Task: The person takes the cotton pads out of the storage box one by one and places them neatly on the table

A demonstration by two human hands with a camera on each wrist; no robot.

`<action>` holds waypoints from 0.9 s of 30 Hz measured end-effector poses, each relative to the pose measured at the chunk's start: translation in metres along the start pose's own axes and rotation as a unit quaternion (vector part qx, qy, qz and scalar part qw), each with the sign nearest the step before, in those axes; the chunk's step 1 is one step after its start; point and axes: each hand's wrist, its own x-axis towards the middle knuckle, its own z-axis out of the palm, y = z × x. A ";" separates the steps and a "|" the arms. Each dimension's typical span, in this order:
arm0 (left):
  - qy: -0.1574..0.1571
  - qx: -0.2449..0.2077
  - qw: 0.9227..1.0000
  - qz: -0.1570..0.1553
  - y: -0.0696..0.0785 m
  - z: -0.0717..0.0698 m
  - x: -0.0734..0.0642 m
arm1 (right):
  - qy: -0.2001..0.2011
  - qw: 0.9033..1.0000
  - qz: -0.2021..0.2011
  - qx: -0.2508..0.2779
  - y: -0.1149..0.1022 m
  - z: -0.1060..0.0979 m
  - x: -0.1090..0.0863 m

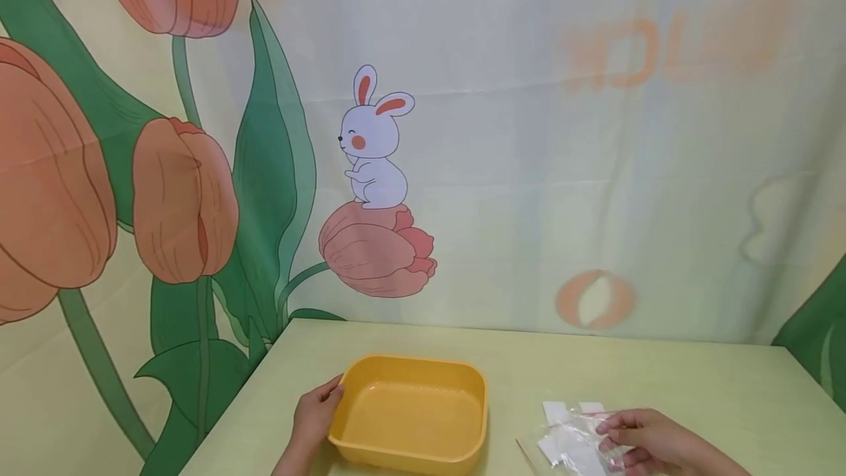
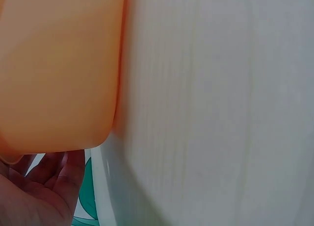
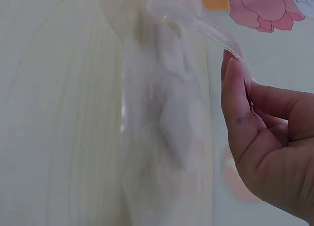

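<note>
A yellow rectangular tub (image 1: 410, 417) with rounded corners stands on the table, and nothing lies in it. My left hand (image 1: 316, 413) holds its left side, thumb at the rim. The left wrist view shows the tub's wall (image 2: 59, 88) with the fingers of that left hand (image 2: 44, 191) at its end. To the right of the tub, my right hand (image 1: 651, 441) pinches a clear plastic bag (image 1: 588, 428) between thumb and fingers. White flat pieces (image 1: 554, 411) show in and around the bag. In the right wrist view the crinkled bag (image 3: 167, 88) hangs from the pinch of the right hand (image 3: 270, 138).
The pale green table (image 1: 700, 380) reaches back to a hanging cloth (image 1: 502, 167) printed with tulips and a white rabbit. A thin reddish line (image 1: 525, 454) runs along the left side of the bag. The table's left edge slants close by my left hand.
</note>
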 end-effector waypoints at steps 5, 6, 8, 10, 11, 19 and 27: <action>0.002 0.000 1.000 0.008 -0.001 -0.001 0.002 | -0.001 1.000 -0.005 -0.004 0.011 -0.007 0.000; 0.002 -0.001 1.000 0.010 -0.001 -0.001 0.003 | -0.006 1.000 -0.012 -0.003 0.013 -0.009 -0.001; 0.000 0.002 1.000 0.011 -0.002 0.000 0.004 | -0.015 0.999 -0.028 -0.001 0.017 -0.011 -0.001; -0.002 0.004 1.000 0.010 -0.003 0.000 0.004 | -0.017 0.999 -0.037 -0.004 0.018 -0.012 -0.001; -0.003 0.004 1.000 0.009 -0.004 0.000 0.005 | -0.011 0.999 -0.035 -0.009 0.019 -0.012 -0.001; -0.007 -0.001 1.000 0.003 -0.007 0.000 0.006 | 0.036 0.995 -0.043 -0.087 0.018 -0.011 0.003; -0.015 -0.006 1.000 -0.012 -0.006 -0.004 0.006 | 0.094 0.986 -0.010 -0.139 0.014 -0.002 0.005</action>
